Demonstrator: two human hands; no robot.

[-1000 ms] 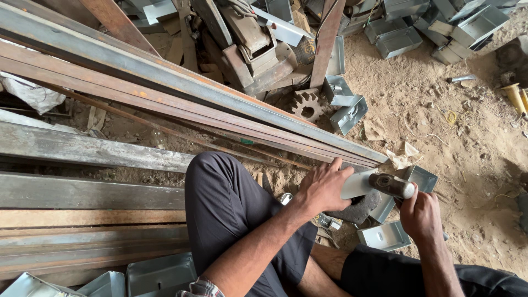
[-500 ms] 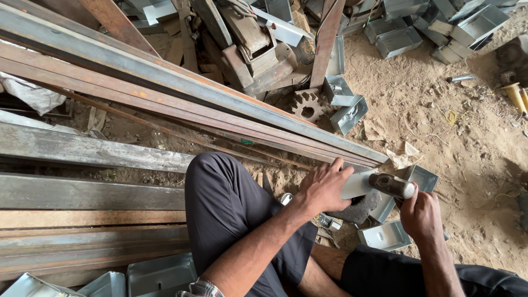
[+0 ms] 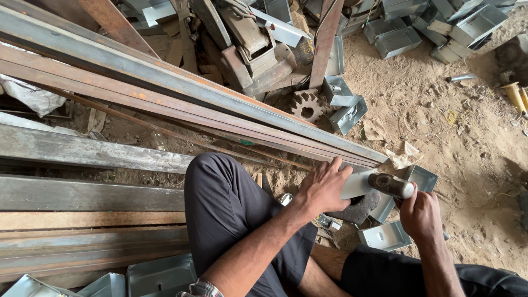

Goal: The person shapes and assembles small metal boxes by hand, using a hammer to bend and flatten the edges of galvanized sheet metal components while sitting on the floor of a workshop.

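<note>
We see long rusted steel beams (image 3: 165, 82) running diagonally across the sandy ground (image 3: 440, 126), with a toothed gear (image 3: 306, 105) beyond them. Nearer us, our left hand (image 3: 323, 187) presses flat on a small folded sheet-metal piece (image 3: 357, 184), pinning it on a dark block (image 3: 357, 208). Our right hand (image 3: 421, 214) is clenched around a hammer (image 3: 391, 185), whose head rests on that piece.
</note>
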